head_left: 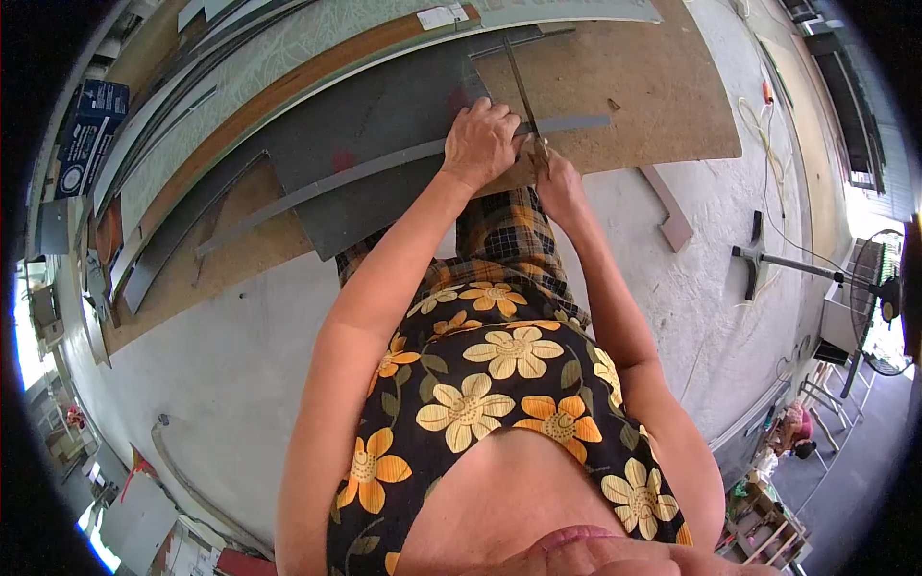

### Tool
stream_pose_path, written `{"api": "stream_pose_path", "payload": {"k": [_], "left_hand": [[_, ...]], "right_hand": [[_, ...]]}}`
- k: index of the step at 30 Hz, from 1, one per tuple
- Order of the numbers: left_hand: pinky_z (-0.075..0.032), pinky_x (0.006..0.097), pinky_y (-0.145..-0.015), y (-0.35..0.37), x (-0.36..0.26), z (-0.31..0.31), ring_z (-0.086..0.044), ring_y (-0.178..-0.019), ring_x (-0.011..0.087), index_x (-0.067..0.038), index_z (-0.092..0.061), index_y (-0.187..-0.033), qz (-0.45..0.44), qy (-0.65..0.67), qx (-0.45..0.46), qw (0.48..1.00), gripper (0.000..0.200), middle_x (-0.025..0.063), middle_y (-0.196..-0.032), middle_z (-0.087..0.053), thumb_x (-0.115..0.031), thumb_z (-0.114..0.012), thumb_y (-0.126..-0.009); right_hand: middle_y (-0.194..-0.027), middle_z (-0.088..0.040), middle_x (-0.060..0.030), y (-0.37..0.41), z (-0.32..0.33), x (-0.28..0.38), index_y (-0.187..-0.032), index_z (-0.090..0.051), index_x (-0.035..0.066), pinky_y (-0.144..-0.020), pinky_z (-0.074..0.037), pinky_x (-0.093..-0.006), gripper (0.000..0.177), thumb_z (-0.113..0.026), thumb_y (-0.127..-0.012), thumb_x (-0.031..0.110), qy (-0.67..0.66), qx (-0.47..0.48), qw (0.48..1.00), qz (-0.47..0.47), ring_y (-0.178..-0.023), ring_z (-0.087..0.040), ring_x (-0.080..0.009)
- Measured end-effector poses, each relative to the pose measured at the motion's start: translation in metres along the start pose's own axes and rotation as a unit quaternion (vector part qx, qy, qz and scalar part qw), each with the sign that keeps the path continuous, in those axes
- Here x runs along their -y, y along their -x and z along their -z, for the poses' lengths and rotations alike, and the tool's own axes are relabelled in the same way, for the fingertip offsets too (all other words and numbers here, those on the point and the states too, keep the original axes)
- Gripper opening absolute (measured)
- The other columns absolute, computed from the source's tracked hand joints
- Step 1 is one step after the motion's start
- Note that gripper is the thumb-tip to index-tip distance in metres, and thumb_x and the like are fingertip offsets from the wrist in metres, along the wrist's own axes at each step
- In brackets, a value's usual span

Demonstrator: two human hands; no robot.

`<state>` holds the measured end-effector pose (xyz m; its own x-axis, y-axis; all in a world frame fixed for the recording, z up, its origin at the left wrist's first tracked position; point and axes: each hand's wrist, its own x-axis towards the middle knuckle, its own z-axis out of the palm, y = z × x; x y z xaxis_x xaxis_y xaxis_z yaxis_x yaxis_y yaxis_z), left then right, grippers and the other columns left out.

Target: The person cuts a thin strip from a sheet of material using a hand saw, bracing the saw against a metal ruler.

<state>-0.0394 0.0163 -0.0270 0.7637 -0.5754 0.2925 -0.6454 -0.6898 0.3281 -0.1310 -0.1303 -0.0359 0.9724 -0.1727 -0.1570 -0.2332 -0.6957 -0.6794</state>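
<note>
My left hand rests on a long grey strip, its fingers bent over the strip near its right part. Under the strip lies a dark grey sheet. My right hand is closed round the near end of a long, narrow, dark metal blade, whose exact kind I cannot make out. The blade points away from me and crosses over the strip just right of my left hand. Both hands are close together at the near edge of a brown board.
Long pale panels and strips lie along the far left. On the floor are an angled brownish piece and a cable. A standing fan is at the right. Another person is far off at lower right.
</note>
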Motion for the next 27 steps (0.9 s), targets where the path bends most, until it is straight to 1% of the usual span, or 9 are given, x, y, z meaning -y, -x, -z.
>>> {"api": "stream_pose_path", "payload": {"k": [5,8,11,14,17,20,21,24,27], "left_hand": [[-0.049,0.0400,-0.080,0.000,-0.001,0.000,-0.059,-0.094,0.0240,-0.008,-0.070,-0.088,-0.001,0.002,-0.008,1.000,0.023,0.0053,-0.091,-0.064,-0.030,-0.069,-0.082],[-0.051,0.0386,-0.080,-0.001,0.000,0.001,-0.058,-0.096,0.0250,-0.006,-0.070,-0.092,0.000,-0.003,0.010,1.000,0.027,0.0066,-0.096,-0.065,-0.031,-0.072,-0.080],[-0.051,0.0383,-0.080,0.000,-0.001,0.004,-0.058,-0.095,0.0245,-0.006,-0.070,-0.092,-0.004,-0.015,0.000,1.000,0.027,0.0062,-0.095,-0.065,-0.031,-0.071,-0.081],[-0.052,0.0380,-0.080,-0.001,0.001,0.001,-0.059,-0.094,0.0246,-0.006,-0.070,-0.092,-0.001,-0.011,0.008,1.000,0.027,0.0062,-0.094,-0.066,-0.031,-0.071,-0.082],[-0.050,0.0407,-0.082,0.000,0.001,-0.003,-0.059,-0.097,0.0247,-0.007,-0.070,-0.088,0.008,0.005,-0.001,1.000,0.024,0.0063,-0.093,-0.066,-0.030,-0.070,-0.082],[-0.049,0.0414,-0.083,0.000,0.000,0.000,-0.059,-0.097,0.0251,-0.008,-0.069,-0.087,0.007,0.008,0.016,1.000,0.024,0.0059,-0.093,-0.066,-0.031,-0.070,-0.081],[-0.049,0.0414,-0.083,0.000,0.002,-0.002,-0.059,-0.098,0.0252,-0.008,-0.069,-0.087,0.001,0.008,0.006,1.000,0.024,0.0056,-0.093,-0.066,-0.031,-0.070,-0.081],[-0.049,0.0414,-0.083,0.003,0.004,-0.006,-0.059,-0.098,0.0256,-0.008,-0.069,-0.086,-0.001,0.008,-0.007,1.000,0.023,0.0049,-0.093,-0.066,-0.031,-0.069,-0.082],[-0.049,0.0406,-0.084,-0.001,0.004,-0.003,-0.058,-0.100,0.0255,-0.008,-0.070,-0.087,0.017,0.012,0.005,1.000,0.023,0.0047,-0.093,-0.066,-0.030,-0.068,-0.082]], "right_hand": [[-0.099,-0.061,-0.0324,0.030,0.001,-0.003,-0.113,-0.056,-0.001,-0.078,-0.045,-0.0557,0.029,-0.049,-0.093,0.017,-0.019,-0.014,1.000,0.002,-0.097,-0.055,-0.0511],[-0.088,-0.057,-0.0343,0.058,0.004,-0.008,-0.104,-0.056,-0.002,-0.071,-0.043,-0.0534,0.026,-0.043,-0.098,0.020,-0.015,-0.013,0.999,-0.042,-0.089,-0.054,-0.0525],[-0.100,-0.061,-0.0320,0.047,0.010,0.004,-0.115,-0.055,-0.001,-0.079,-0.045,-0.0553,0.030,-0.048,-0.094,0.019,-0.006,0.018,0.998,-0.055,-0.098,-0.055,-0.0508],[-0.102,-0.061,-0.0315,0.011,-0.003,-0.002,-0.120,-0.053,0.000,-0.081,-0.045,-0.0547,0.033,-0.048,-0.094,0.019,0.000,-0.027,1.000,0.010,-0.100,-0.055,-0.0500],[-0.105,-0.060,-0.0315,0.007,-0.001,0.001,-0.122,-0.052,0.000,-0.082,-0.045,-0.0545,0.034,-0.048,-0.095,0.019,-0.003,-0.008,1.000,-0.014,-0.102,-0.054,-0.0496],[-0.104,-0.060,-0.0318,0.040,-0.009,-0.010,-0.118,-0.053,-0.001,-0.082,-0.045,-0.0549,0.031,-0.046,-0.096,0.020,-0.019,-0.021,0.999,-0.028,-0.101,-0.054,-0.0505],[-0.100,-0.060,-0.0323,0.052,-0.012,-0.015,-0.114,-0.053,0.000,-0.080,-0.045,-0.0552,0.030,-0.043,-0.098,0.023,-0.027,-0.060,0.998,0.021,-0.098,-0.054,-0.0516],[-0.097,-0.061,-0.0320,0.053,-0.015,-0.024,-0.113,-0.053,0.000,-0.077,-0.045,-0.0558,0.029,-0.043,-0.098,0.023,-0.015,-0.005,0.998,-0.055,-0.094,-0.054,-0.0524],[-0.094,-0.061,-0.0323,0.017,-0.010,-0.008,-0.109,-0.054,-0.001,-0.075,-0.044,-0.0565,0.028,-0.044,-0.098,0.023,-0.006,-0.022,1.000,-0.002,-0.093,-0.054,-0.0530]]}}
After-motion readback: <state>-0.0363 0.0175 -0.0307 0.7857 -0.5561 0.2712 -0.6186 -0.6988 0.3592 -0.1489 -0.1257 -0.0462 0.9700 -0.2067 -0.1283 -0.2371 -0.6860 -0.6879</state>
